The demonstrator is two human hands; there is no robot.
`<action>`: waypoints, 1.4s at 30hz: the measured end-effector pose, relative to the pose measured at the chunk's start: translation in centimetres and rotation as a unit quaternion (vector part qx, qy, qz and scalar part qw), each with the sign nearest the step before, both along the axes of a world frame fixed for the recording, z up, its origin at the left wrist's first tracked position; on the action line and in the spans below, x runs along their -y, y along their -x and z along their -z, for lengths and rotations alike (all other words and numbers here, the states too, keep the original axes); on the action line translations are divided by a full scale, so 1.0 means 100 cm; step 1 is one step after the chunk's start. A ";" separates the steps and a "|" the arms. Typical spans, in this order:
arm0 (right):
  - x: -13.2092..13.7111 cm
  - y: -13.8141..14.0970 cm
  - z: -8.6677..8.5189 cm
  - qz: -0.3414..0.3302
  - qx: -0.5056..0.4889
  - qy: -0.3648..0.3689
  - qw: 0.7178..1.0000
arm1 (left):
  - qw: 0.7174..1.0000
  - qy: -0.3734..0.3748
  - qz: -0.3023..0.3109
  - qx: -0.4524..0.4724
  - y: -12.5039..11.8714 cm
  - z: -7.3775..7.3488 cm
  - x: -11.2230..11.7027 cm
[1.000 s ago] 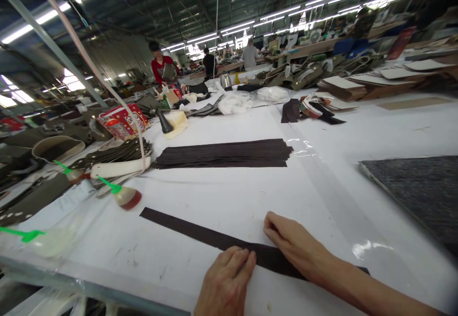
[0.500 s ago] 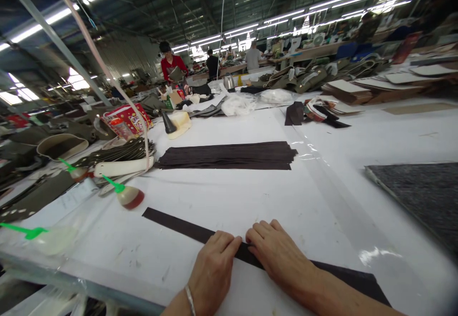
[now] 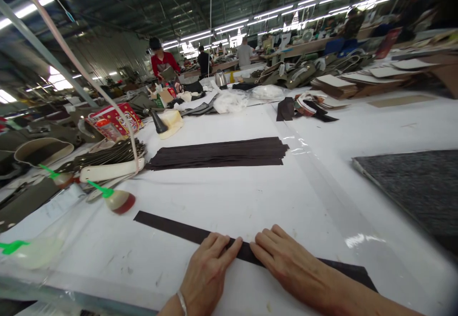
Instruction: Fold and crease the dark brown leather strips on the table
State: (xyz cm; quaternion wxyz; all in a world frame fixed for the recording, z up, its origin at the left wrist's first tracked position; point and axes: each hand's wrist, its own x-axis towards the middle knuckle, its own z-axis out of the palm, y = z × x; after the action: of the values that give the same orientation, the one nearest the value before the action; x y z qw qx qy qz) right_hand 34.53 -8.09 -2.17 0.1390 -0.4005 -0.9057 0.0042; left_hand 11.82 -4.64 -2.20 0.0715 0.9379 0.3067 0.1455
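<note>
A long dark brown strip of flat material (image 3: 171,226) lies slanting across the white table, narrow at the left and wider at the lower right, as if folded along part of its length. My left hand (image 3: 209,266), with a bangle at the wrist, has its fingers bent and closed on the strip near its middle. Just to the right, my right hand (image 3: 286,261) grips the same strip, fingers together on its far edge. A short stretch of strip shows between both hands. My right forearm covers part of the wider end.
Beyond the hands lies a pile of dark strips (image 3: 218,153). Squeeze bottles with green nozzles (image 3: 119,201) stand at the left. A grey mat (image 3: 411,182) is at the right, a black cone-shaped object (image 3: 159,122) farther back. Stacked boards (image 3: 334,87) and co-workers (image 3: 162,63) are behind.
My head view has shifted slightly right, so the scene slides left. My fingers have flattened a little on the strip, and the hands are slightly farther apart.
</note>
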 end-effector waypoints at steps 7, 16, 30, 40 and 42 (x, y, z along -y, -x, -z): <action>0.007 -0.007 0.000 0.020 -0.005 0.031 0.999 | 1.000 -0.006 -0.002 -0.018 0.000 -0.001 0.001; -0.004 0.001 0.001 0.092 -0.057 0.092 0.990 | 0.995 -0.048 -0.074 0.055 -0.008 -0.004 0.003; 0.000 -0.013 -0.002 0.005 -0.027 0.031 0.999 | 0.997 0.049 0.052 0.037 -0.009 0.000 -0.008; 0.007 -0.022 -0.006 -0.008 0.024 -0.023 0.999 | 0.998 0.030 0.059 -0.018 -0.010 0.000 -0.007; 0.010 -0.025 -0.007 -0.007 0.027 -0.028 0.999 | 0.997 0.021 0.059 -0.036 -0.011 -0.001 -0.007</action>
State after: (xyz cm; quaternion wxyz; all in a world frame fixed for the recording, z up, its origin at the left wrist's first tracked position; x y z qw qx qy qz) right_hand 37.00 -9.07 -1.47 0.1262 -0.3898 -0.9117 -0.0311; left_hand 12.91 -3.99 -2.12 0.0880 0.9573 0.2565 0.1005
